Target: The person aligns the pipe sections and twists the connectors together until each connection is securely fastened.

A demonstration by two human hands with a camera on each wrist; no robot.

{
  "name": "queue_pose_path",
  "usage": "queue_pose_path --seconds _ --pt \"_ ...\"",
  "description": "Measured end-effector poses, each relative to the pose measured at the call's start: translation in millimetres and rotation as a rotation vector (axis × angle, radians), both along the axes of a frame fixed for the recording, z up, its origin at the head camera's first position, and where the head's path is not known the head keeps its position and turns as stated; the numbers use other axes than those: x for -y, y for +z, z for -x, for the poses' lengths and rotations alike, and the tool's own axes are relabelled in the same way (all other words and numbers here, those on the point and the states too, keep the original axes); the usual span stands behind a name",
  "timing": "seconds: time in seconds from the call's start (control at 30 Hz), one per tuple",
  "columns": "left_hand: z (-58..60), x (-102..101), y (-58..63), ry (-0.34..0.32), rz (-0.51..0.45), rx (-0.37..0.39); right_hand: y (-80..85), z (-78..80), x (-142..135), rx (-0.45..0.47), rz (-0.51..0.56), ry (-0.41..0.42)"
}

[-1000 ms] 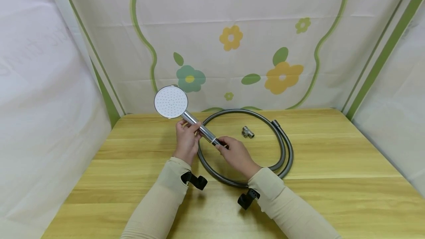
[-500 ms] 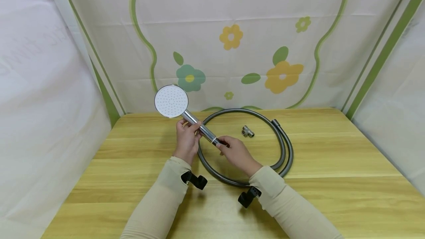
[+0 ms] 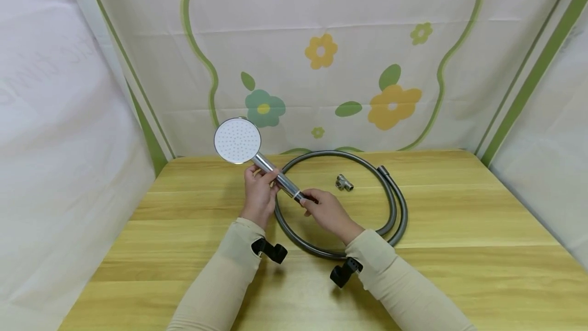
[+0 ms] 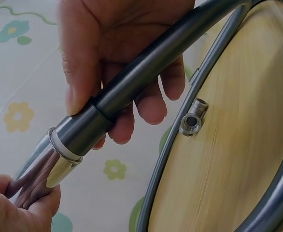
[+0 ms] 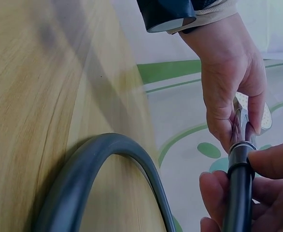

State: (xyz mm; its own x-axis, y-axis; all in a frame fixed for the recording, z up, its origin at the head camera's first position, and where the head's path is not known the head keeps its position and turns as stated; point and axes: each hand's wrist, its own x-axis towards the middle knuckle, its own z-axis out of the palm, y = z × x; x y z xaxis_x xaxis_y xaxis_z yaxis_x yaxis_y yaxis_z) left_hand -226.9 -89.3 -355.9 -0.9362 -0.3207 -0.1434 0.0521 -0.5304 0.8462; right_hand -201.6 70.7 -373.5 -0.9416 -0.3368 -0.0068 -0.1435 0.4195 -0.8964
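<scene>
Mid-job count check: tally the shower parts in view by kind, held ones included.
Chrome-coloured hand shower with a round white face, held in the left hand: 1
Long, dark grey flexible hose, one end pinched by the right hand: 1
Small silver metal T-shaped fitting, on the light wooden table: 1
Total: 3

A snug, beige fabric left sleeve (image 3: pixel 218 280) and a matching beige right sleeve (image 3: pixel 404 280) run to the wrists, finely creased. A black, round-ended left wrist camera (image 3: pixel 276 253) and a similar right wrist camera (image 3: pixel 341 275) jut out there.
</scene>
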Motion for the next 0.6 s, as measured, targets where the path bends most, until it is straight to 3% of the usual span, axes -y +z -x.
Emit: queue_pose_path --seconds 0.23,0.6 --pt "-1.3 -0.4 0.4 0.014 -0.007 -0.008 -2.1 0.7 -0.7 -0.015 -0.029 -0.004" --pt "-3.3 0.2 3.4 0.028 -0.002 -0.018 -1.8 -3.6 -1.4 -0.135 -0.061 -0.026"
